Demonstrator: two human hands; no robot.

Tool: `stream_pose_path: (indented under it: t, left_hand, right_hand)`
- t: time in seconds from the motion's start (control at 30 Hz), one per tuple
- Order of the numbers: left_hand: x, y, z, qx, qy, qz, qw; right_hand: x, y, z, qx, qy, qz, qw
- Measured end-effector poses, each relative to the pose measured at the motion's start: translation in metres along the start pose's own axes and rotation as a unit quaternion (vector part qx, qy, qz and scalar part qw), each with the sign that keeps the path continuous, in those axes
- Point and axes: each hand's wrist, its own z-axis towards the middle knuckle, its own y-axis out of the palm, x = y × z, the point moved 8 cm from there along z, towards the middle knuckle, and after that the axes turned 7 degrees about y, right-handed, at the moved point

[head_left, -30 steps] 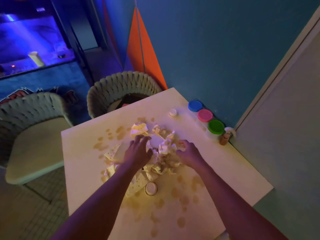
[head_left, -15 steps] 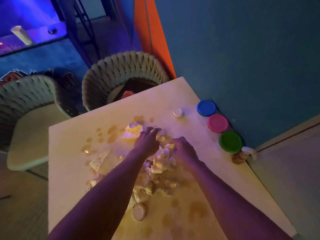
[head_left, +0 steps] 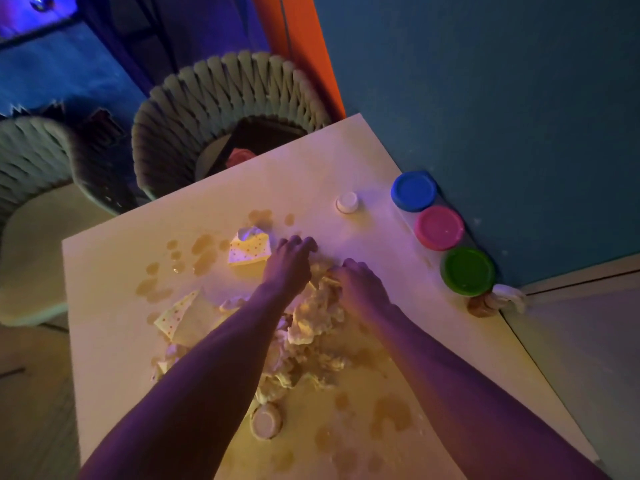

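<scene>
Both hands sit at the far end of the heap of crumpled paper (head_left: 311, 327) in the middle of the counter (head_left: 346, 161). The right hand (head_left: 362, 287) curls its fingers into the paper and grips it, while the left hand (head_left: 289, 263) lies bent-fingered over the heap's edge; whether it holds any I cannot tell. Brown spills (head_left: 204, 251) dot the counter around the heap, and a blue tub (head_left: 414, 190), pink tub (head_left: 439, 227) and green tub (head_left: 468, 270) line the wall.

We're in a play café or lounge: woven tub chair (head_left: 221, 98) & its twin (head_left: 31, 150) at a small bench (head_left: 311, 168), teal wall (head_left: 485, 81) w/ orange stripe (head_left: 298, 46), blue-purple neon glow (head_left: 34, 15), coloured-lid tubs (head_left: 439, 227) lining the bench's wall edge.
</scene>
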Motion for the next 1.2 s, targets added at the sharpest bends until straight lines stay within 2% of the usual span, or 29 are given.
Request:
stream_pose_path:
  t: [0.27, 0.43, 0.53, 0.63, 0.73, 0.83, 1.0, 1.2]
  left_hand:
    - [-0.001, -0.037, -0.025, 0.104, 0.002, -0.101, 0.989]
    - [0.010, -0.048, -0.054, 0.104, -0.009, -0.099, 0.990]
    - [0.017, -0.039, -0.078, 0.071, -0.039, -0.102, 0.992]
    - [0.020, -0.018, -0.098, -0.009, -0.061, -0.062, 0.996]
    - [0.021, 0.001, -0.110, -0.083, -0.054, -0.001, 0.995]
    - [0.020, 0.006, -0.114, -0.099, -0.051, 0.018, 0.994]
    - [0.021, -0.009, -0.119, -0.029, -0.049, -0.042, 0.997]
    - [0.007, -0.046, -0.137, 0.067, -0.091, -0.135, 0.984]
  right_hand:
    - [0.013, -0.019, -0.016, 0.065, 0.074, 0.077, 0.992]
    - [0.017, -0.023, -0.033, 0.069, 0.118, 0.185, 0.973]
    - [0.015, -0.019, -0.046, 0.059, 0.153, 0.199, 0.966]
    - [0.012, -0.007, -0.058, 0.020, 0.169, 0.198, 0.965]
    - [0.005, 0.004, -0.068, -0.028, 0.155, 0.197, 0.968]
    - [0.001, 0.014, -0.073, -0.049, 0.129, 0.142, 0.980]
    - [-0.007, 0.028, -0.073, -0.060, 0.085, 0.029, 0.994]
    - [-0.012, 0.032, -0.070, -0.019, 0.077, -0.015, 0.997]
